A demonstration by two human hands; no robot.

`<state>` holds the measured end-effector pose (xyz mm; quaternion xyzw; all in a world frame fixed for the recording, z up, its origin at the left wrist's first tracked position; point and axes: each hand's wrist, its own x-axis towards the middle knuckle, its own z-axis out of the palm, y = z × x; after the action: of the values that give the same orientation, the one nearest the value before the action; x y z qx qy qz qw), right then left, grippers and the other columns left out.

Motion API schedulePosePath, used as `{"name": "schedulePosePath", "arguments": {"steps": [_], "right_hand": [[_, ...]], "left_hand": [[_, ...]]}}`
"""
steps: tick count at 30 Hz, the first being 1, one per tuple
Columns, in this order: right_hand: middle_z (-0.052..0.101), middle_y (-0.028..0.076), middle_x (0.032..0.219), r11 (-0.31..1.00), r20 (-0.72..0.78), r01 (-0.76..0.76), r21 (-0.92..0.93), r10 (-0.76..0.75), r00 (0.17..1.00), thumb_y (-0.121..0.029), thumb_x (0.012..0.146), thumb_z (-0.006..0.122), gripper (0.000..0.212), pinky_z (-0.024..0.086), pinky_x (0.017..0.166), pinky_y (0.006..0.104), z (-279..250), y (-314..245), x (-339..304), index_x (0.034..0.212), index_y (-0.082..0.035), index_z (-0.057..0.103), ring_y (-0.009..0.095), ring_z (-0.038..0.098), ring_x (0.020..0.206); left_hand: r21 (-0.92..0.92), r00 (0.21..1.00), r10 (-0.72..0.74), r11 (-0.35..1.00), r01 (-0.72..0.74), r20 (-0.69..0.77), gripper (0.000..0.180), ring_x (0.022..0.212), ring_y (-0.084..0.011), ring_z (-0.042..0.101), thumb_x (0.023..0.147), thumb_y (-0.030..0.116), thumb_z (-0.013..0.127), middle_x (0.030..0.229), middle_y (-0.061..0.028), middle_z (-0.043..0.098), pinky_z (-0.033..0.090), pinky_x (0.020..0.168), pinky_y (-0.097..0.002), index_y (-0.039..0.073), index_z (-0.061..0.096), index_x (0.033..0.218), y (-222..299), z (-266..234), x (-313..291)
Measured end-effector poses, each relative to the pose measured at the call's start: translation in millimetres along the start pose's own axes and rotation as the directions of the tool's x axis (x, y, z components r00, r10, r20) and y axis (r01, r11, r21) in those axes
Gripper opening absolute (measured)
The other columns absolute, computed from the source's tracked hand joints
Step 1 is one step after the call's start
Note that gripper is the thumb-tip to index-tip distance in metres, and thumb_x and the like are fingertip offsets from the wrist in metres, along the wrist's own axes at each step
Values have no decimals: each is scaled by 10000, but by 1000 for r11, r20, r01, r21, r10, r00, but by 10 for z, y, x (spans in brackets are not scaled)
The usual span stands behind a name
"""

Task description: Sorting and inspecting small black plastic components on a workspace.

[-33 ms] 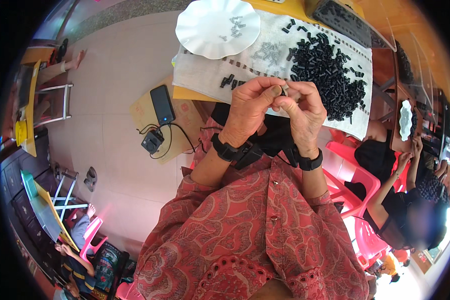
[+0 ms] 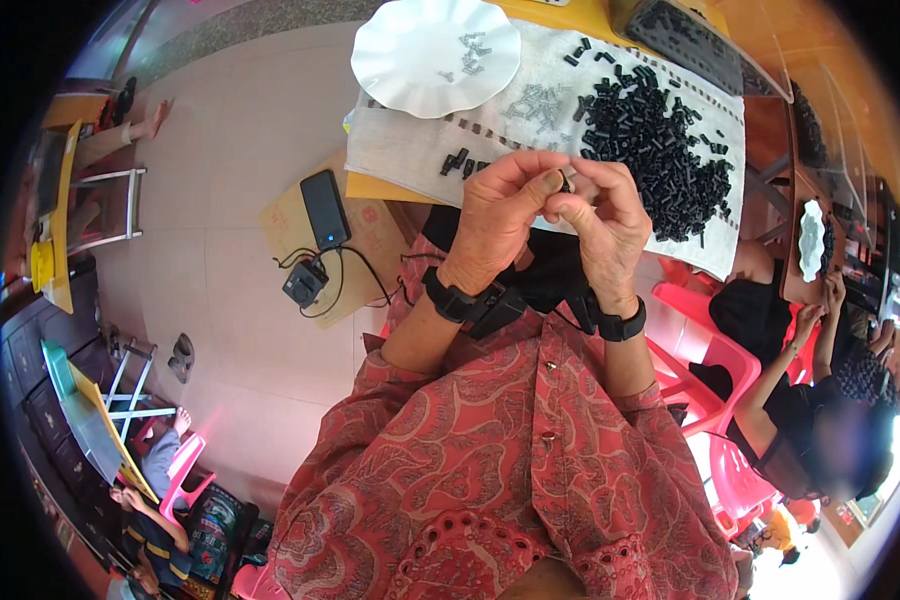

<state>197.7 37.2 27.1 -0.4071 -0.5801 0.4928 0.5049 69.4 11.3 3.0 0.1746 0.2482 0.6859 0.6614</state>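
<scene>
Head view: both hands meet above the near edge of the table [image 2: 570, 20]. The left hand [image 2: 500, 225] has its thumb and fingertips pinched together on a small dark part [image 2: 566, 182], and the right hand [image 2: 605, 220] closes its fingertips on the same part from the other side, so the two hands touch around it. The part is too small to tell its shape. Each wrist wears a black band.

Just beyond the hands lies a white cloth [image 2: 410, 150] spread on the table. A heap of black parts [image 2: 660, 140] covers its right half, a few loose black parts lie near the left hand, and a cluster of small grey pieces [image 2: 535, 100] sits between the heap and a white scalloped plate [image 2: 435, 55]. The plate holds a few grey pieces too.

On the floor to the left, a black power bank [image 2: 324, 208] lies on cardboard with a cable and charger beside it. At the right, another person sits on a red chair [image 2: 705, 350].
</scene>
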Motion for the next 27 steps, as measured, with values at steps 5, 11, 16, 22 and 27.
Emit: {"name": "schedulePosePath", "arguments": {"steps": [5, 11, 16, 22, 27], "right_hand": [[585, 18, 930, 967, 142, 176, -184, -151, 978, -82, 714, 848, 404, 425, 625, 209, -22, -16, 43, 1088, -39, 701, 66, 488, 682], [589, 4, 910, 971, 91, 135, -197, -119, 989, -104, 704, 857, 380, 416, 620, 206, -47, -12, 38, 1048, -38, 708, 65, 485, 686], [588, 1, 898, 985, 68, 118, -123, -110, 992, -91, 710, 855, 351, 417, 617, 205, -56, -53, 28, 1024, -36, 708, 60, 483, 687], [596, 11, 900, 975, 74, 120, -187, -108, 991, -82, 726, 847, 325, 421, 621, 198, -52, -84, 12, 1012, -26, 701, 56, 492, 705], [615, 27, 927, 980, 68, 95, -176, -84, 994, -77, 746, 834, 299, 434, 633, 199, -39, -46, -9, 1003, -16, 696, 62, 513, 726]], "left_hand": [[-7, 1000, 4, 1000, -5, -11, 263, 775, -91, 602, 940, 17, 616, 910, -53, 668, 505, 675, -225, -22, 622, 1200, 65, 33, 5], [2, 989, -81, 997, 82, 120, 429, 896, -108, 593, 941, 102, 642, 1039, -43, 644, 498, 808, -254, -37, 530, 1331, 58, -82, 25], [123, 950, -31, 992, -8, 312, 587, 915, -126, 582, 888, 216, 723, 1078, -45, 630, 478, 829, -281, -53, 501, 1360, 111, -166, 31], [181, 939, -84, 983, 24, 334, 558, 889, -108, 613, 831, 34, 750, 1064, -78, 639, 523, 788, -232, -30, 530, 1340, 190, -146, 8], [262, 969, -83, 965, 20, 233, 533, 838, -104, 638, 810, 28, 769, 1005, -84, 679, 529, 755, -218, -35, 566, 1299, 171, -163, 12]]}}
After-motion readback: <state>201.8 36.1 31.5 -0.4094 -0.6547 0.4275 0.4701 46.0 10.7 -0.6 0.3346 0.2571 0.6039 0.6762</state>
